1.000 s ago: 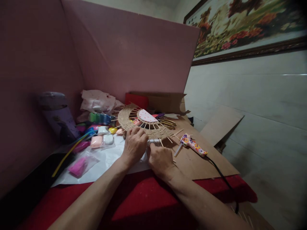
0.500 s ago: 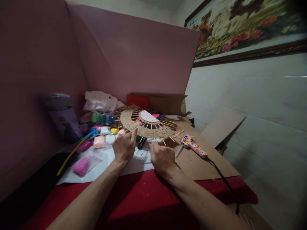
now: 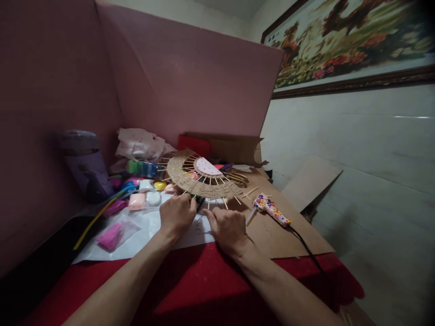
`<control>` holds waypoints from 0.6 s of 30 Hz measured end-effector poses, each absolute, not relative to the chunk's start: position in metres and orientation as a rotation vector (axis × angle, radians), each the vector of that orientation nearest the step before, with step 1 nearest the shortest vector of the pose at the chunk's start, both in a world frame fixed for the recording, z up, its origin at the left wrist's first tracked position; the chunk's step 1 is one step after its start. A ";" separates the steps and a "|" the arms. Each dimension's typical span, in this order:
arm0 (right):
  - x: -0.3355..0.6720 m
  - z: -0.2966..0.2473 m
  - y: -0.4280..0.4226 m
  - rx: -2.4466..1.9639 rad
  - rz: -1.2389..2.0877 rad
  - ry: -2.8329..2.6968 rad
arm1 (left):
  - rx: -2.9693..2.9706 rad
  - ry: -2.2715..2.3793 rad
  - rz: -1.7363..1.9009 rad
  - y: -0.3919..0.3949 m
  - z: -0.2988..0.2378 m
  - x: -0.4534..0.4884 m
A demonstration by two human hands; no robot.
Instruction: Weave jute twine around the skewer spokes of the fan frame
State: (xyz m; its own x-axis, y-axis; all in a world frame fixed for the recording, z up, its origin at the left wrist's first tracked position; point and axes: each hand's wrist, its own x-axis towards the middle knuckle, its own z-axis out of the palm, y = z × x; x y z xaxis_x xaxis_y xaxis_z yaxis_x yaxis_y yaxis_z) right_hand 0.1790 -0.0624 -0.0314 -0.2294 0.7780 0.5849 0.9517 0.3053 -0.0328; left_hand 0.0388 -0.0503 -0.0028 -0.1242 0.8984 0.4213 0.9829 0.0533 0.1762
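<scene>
A half-round woven twine piece [image 3: 190, 179] with thin wooden sticks fanning out and a pink dotted centre [image 3: 207, 167] is held tilted above the table. My left hand [image 3: 176, 213] is closed, pinching its near rim from below. My right hand [image 3: 227, 225] is closed too, its fingers curled at the sticks along the near edge; what it pinches is too small to name. A dark pen-like object [image 3: 200, 202] lies between the hands on white paper [image 3: 149, 228].
A patterned glue gun [image 3: 271, 209] with a black cord lies on brown cardboard [image 3: 285, 235] to the right. Coloured clay packets [image 3: 144, 192], a purple bottle [image 3: 86, 165] and a pink bag [image 3: 113, 235] sit on the left. Pink panels [image 3: 190, 81] wall the back.
Both hands slid off the top of the woven piece and pulled back toward me. The left now pinches the rim from below, and the piece sits a little more tilted.
</scene>
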 end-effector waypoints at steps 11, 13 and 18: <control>0.188 -0.020 -0.067 -1.829 -0.509 -1.979 | -1.967 -2.122 -0.427 -0.052 0.003 0.028; 0.186 -0.021 -0.068 -1.840 -0.445 -2.044 | -1.972 -2.096 -0.371 -0.053 0.003 0.028; 0.179 -0.025 -0.072 -1.820 -0.322 -2.144 | -1.884 -1.861 -0.574 -0.058 0.002 0.035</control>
State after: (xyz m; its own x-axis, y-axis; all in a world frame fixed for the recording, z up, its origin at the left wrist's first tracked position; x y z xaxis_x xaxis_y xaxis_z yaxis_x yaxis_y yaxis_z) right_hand 0.1793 -0.0722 -0.0247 -0.1449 0.9159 0.3744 0.9855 0.1674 -0.0281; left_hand 0.0352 -0.0581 0.0021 0.0142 0.8225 0.5686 0.9999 -0.0078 -0.0137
